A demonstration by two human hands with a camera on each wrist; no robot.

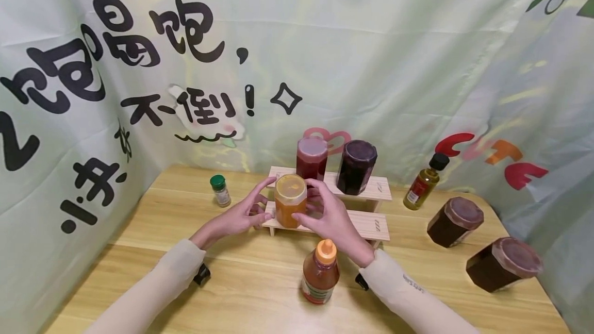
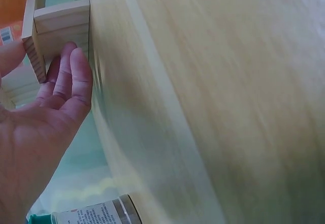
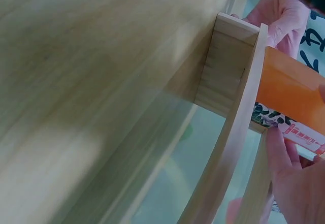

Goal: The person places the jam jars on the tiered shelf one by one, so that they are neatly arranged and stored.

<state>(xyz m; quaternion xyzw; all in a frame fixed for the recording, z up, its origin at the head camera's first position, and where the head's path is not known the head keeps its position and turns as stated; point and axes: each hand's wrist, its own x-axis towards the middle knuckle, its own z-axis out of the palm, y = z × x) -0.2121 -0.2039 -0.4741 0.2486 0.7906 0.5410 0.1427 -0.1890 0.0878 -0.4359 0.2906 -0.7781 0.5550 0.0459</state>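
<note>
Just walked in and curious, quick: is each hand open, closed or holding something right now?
Left hand: open, at one end of the wooden stand.
Right hand: closed on the orange jar.

Wears long sleeves, pale cream in colour: left sleeve (image 1: 155,290) and right sleeve (image 1: 403,295), matched in shade. Looks smooth in the cloth, tapering gently forward to plain, slightly rounded ends. Bears small dark lettering (image 1: 413,283) along the outer edge of the right sleeve, set in a short slanting line and too small to read. Shows a small black block at the underside of each sleeve's end, partly hidden by cloth: left block (image 1: 202,275), right block (image 1: 362,282). Leaves left hand (image 1: 242,214) and right hand (image 1: 330,216) bare beyond the sleeves, likewise a short stretch of wrist.
</note>
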